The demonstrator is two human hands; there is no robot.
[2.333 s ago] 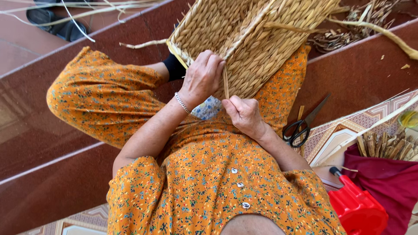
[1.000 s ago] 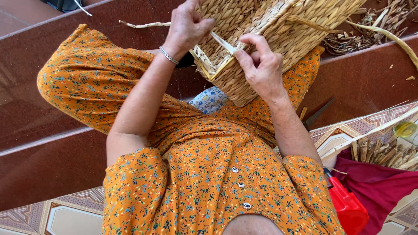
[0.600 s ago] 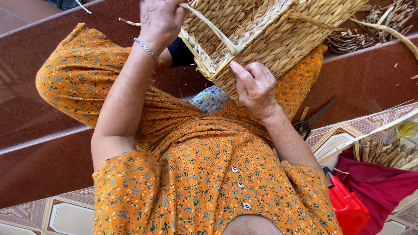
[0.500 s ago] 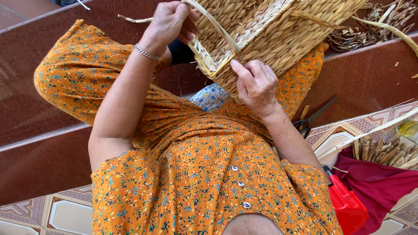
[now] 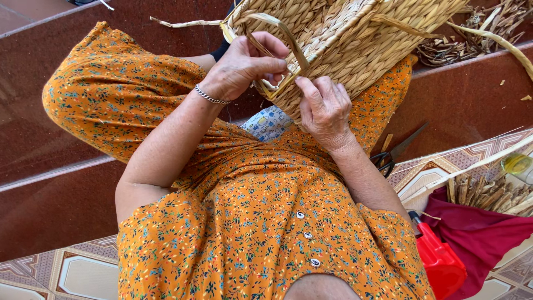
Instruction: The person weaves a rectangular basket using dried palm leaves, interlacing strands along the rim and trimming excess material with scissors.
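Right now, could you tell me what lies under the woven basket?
Under the woven basket show the orange dress over the lap and a pale patterned cloth. Both hands cover the near rim; the rest beneath is hidden.

Straw-gold woven basket (image 5: 355, 44); orange dress (image 5: 250, 222) with small multicoloured floral print; dark maroon steps (image 5: 55, 211); red plastic container (image 5: 441, 264); crimson cloth (image 5: 483, 233); black-handled scissors (image 5: 388, 158); patterned floor tiles (image 5: 66, 272).

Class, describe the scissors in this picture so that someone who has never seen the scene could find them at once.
Start at the big woven basket on the lap and follow the right hand down its forearm. Just beyond that arm, on the dark red step, lie the scissors. Among the straw and dried stalks around them, only they have dark metal blades and black loop handles.
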